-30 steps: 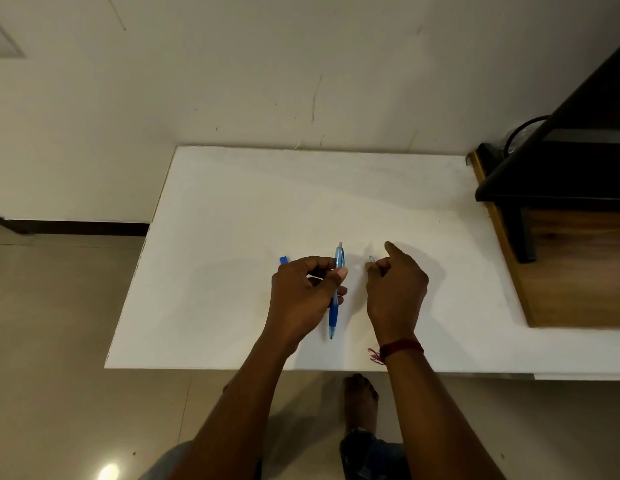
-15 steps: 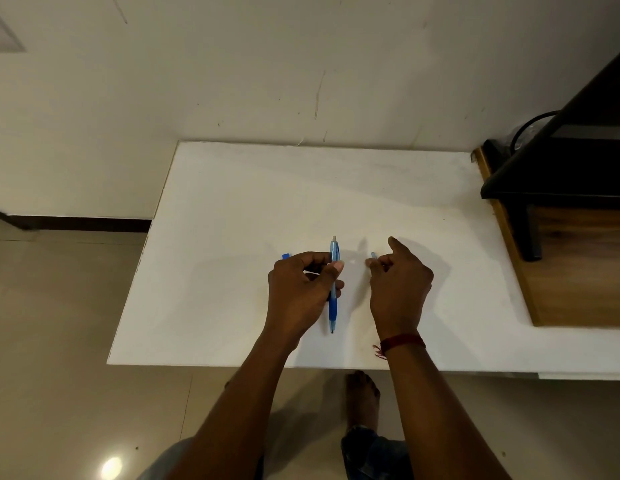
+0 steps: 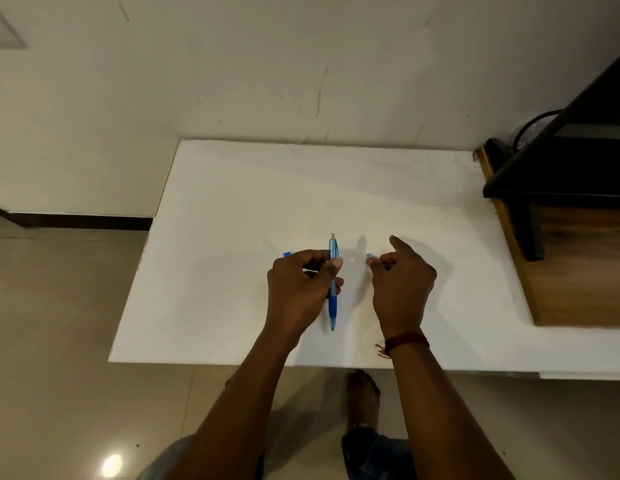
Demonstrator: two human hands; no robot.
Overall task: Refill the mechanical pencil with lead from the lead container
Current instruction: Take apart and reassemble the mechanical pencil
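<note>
Both hands are up over the white rectangular tabletop (image 3: pixel 232 202), near its front edge and a little apart from each other. From my station, the left hand (image 3: pixel 298 289) has its thumb and curled fingers wrapped round the blue translucent plastic mechanical pencil (image 3: pixel 333 303). The pencil runs almost straight away from the person: the pale push-button end points toward the wall and the darker blue grip and tip point back toward the body. Both ends stick out of the fist. I cannot tell whether the tip touches the table.

The right hand (image 3: pixel 402 289) sits just to the right of the pencil, not touching it. It pinches a tiny clear bluish piece (image 3: pixel 370 256) between thumb and a bent finger, while the index finger sticks out straight. That piece is too small for me to identify. A red thread band (image 3: pixel 405 341) circles the right wrist.

Just past the left knuckles a small blue corner (image 3: pixel 286 254) peeks out. I cannot tell whether it is the lead container, or whether it is held or lying on the table.

At the right, a brown wooden unit (image 3: pixel 578 271) adjoins the table, with a black stand (image 3: pixel 544 174) on it. Below, one bare foot (image 3: pixel 362 393) rests on the beige tiled floor (image 3: pixel 59 306).
</note>
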